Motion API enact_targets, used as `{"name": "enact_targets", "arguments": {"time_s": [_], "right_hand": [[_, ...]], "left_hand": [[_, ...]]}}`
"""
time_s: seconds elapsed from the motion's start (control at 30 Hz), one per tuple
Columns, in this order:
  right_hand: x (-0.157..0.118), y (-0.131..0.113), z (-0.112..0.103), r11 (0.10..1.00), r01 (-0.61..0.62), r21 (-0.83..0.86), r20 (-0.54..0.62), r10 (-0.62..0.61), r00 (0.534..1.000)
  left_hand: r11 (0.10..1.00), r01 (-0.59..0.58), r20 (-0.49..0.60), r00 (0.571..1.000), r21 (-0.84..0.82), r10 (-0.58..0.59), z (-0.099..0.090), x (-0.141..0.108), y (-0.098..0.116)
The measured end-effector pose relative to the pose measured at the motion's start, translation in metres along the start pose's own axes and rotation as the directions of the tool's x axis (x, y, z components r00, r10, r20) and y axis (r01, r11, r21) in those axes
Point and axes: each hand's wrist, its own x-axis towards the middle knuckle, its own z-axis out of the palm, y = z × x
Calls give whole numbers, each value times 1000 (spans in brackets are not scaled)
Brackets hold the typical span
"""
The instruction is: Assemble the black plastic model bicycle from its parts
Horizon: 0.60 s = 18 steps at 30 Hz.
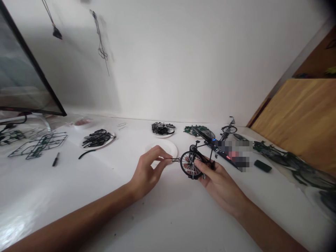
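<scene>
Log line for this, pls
left hand: pinching thin looped part beside wheel; right hand: holding model bicycle; white plate: behind left hand

Place: an indoor model-making spot, we judge; home or workshop, we cannot tell | Surface: we see a model bicycle [190,162] above a white table [183,217]; on the table, plates [111,140] of small bicycle parts [97,138] and a screwdriver [56,159] | Room: around us, a screen [23,70]; a white wall [183,63] with hanging cords [102,53]; a wooden panel [301,105]

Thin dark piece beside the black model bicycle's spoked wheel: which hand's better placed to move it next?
Left, likely: the left hand pinches the thin dark piece near the black spoked wheel, while the right hand grips the black model bicycle.
</scene>
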Motion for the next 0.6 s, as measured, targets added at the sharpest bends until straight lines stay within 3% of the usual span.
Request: {"name": "enact_targets", "arguments": {"time_s": [0.1, 0.37, 0.6], "right_hand": [[0, 2, 0, 1000, 7, -1, 14, -6, 1000], [-4, 5, 3, 1000, -21, 6, 78, 21, 997], [-8, 3, 4, 999, -36, 15, 91, 35, 995]], "left_hand": [[993, -115, 65, 991, 29, 113, 2, -2, 2], [963, -248, 99, 966, 108, 238, 7, -8, 4], [948, -269, 91, 962, 170, 256, 8, -7, 8]]}}
